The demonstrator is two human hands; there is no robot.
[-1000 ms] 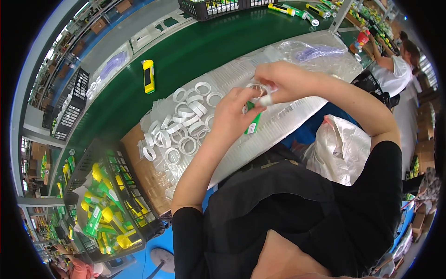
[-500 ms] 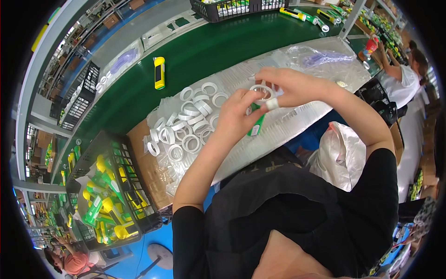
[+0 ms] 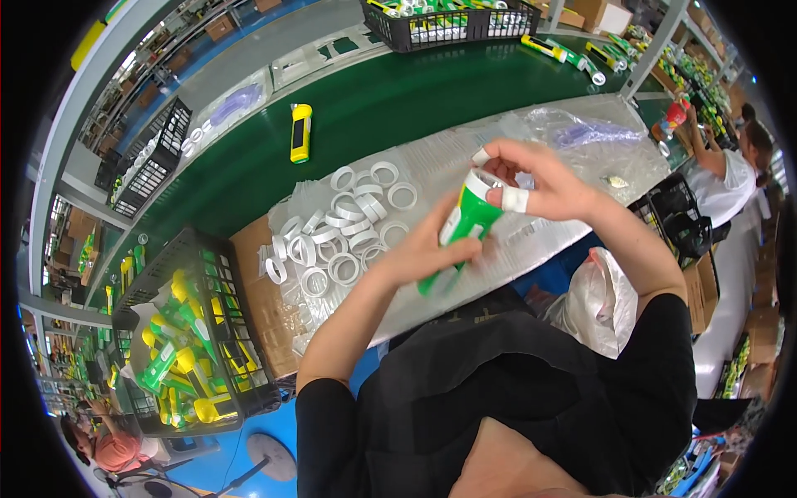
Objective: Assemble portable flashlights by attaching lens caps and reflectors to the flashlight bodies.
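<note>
A green flashlight [image 3: 477, 211] with white patches slants across the middle, its white-rimmed round end up and its lower end smeared by motion. My left hand [image 3: 430, 251] is wrapped round its body, thumb across the front. At the rim, my right hand [image 3: 544, 184] grips with its thumb and curved fingers; white tape covers the thumb and one fingertip. Left of my hands lies a pile of white rings [image 3: 344, 222] on clear plastic wrap. Whether a loose ring is between the right fingers, I cannot tell.
A yellow-and-black flashlight [image 3: 300, 133] lies on the green belt [image 3: 369, 100]. At left stands a black crate [image 3: 241, 328] of yellow and green flashlights; another crate [image 3: 452, 33] is at the back. A white sack [image 3: 596, 303] sits right of my lap. A co-worker [image 3: 739, 166] is at far right.
The flashlight has swung so its rimmed end and most of its body show. My left hand has moved down its body. My right hand, earlier over the ring-shaped end, now grips from the right.
</note>
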